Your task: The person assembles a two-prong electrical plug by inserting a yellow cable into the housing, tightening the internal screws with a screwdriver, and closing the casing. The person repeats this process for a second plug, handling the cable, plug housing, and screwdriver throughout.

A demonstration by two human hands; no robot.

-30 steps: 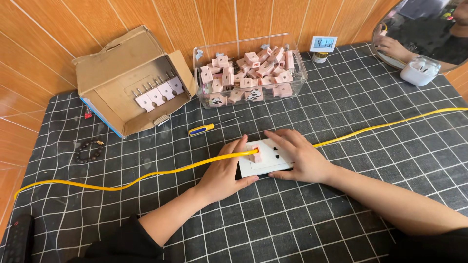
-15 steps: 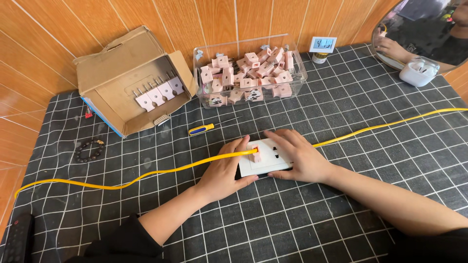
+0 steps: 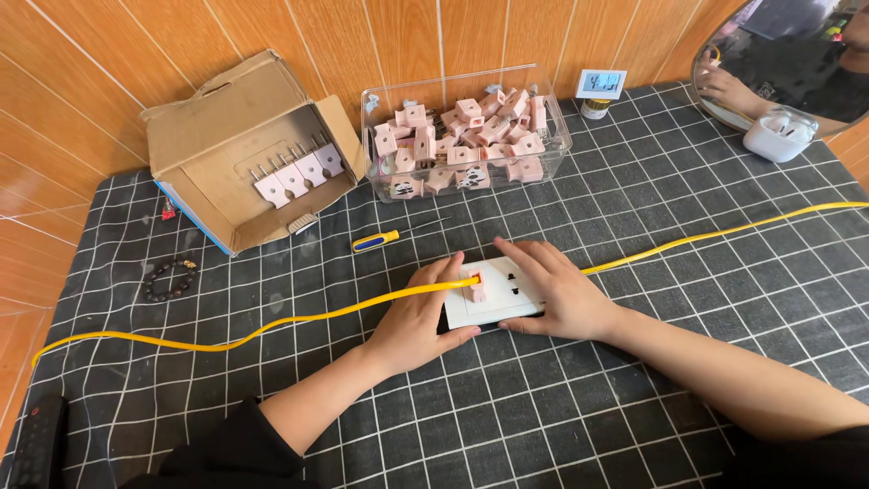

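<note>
Head view: both hands meet on a white socket plate (image 3: 493, 294) lying flat on the black gridded mat (image 3: 634, 181).
Left hand (image 3: 418, 317): fingers curled round the plate's left edge, fingertips at a pink plug (image 3: 474, 282) seated in the plate; it grips the plate and plug end, though how tight I cannot tell.
Right hand (image 3: 554, 292): laid flat and open on the plate's right half, pressing it down, grasping nothing.
Yellow cable (image 3: 272, 321): runs from the plug leftward across the mat; another stretch leaves to the right, toward the far edge.
Done so far: the plug looks already seated in the plate.
Left, by my reckoning: a clear tub (image 3: 466, 136) full of pink plugs untouched; a cardboard box (image 3: 244, 145) holds a few white ones.
Nearby: a screwdriver (image 3: 385, 239) lies unused just above the hands.
</note>
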